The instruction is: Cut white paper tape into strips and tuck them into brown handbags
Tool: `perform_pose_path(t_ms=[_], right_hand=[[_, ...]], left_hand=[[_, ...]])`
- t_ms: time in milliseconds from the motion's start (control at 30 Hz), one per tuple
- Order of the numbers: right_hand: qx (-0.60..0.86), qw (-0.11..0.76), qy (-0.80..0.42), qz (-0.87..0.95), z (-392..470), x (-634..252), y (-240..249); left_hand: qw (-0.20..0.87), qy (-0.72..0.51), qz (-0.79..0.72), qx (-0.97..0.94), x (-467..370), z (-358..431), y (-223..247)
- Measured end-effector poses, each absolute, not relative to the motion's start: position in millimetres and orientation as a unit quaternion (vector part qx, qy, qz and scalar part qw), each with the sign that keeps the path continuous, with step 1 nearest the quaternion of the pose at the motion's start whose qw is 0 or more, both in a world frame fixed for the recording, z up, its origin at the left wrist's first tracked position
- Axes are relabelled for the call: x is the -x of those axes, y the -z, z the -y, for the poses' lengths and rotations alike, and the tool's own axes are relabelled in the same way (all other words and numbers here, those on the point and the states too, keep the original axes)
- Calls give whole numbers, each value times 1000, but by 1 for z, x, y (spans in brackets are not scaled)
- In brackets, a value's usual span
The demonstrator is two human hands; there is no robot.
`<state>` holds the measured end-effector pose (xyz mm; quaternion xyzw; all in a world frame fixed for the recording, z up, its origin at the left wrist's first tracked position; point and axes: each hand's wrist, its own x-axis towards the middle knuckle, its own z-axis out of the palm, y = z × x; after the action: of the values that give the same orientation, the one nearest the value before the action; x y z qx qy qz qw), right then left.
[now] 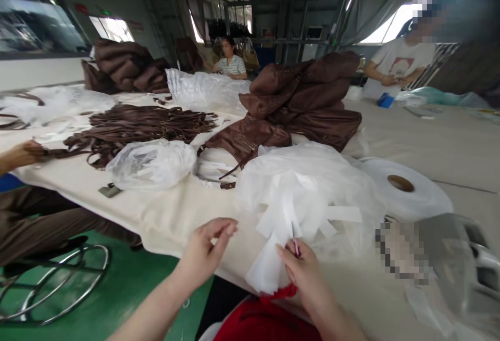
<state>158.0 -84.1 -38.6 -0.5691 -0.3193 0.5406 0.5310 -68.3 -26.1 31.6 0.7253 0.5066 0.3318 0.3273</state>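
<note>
Left hand: released, fingers half bent.
Right hand: grasping a thin pink tool.
White strip: at nine o'clock from right hand.
Plastic bag: toward its twelve o'clock.

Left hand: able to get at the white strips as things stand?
Probably yes: the left hand looks free and is close to the white strips, with nothing solid visible between.

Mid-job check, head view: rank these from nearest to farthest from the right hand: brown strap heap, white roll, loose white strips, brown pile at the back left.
From the right hand:
1. Loose white strips: just ahead.
2. White roll: ahead, to the right.
3. Brown strap heap: across to the left.
4. Brown pile: back left, beyond the straps.
</note>
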Motion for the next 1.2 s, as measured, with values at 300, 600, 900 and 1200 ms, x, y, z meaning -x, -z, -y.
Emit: perform_pose_path(t_ms=[300, 600, 900, 1200], right_hand=[[576, 518, -528, 347, 83, -155, 44], [612, 449, -465, 455, 109, -161, 40], [615, 431, -497, 435, 109, -143, 38], [588, 453, -539, 399, 101, -140, 43]], left_hand=[[634, -214, -459, -584, 5, 79, -5], [692, -220, -505, -466, 17, 82, 14], [580, -230, -529, -575, 24, 87, 15], [635, -223, -498, -547, 15, 92, 16]])
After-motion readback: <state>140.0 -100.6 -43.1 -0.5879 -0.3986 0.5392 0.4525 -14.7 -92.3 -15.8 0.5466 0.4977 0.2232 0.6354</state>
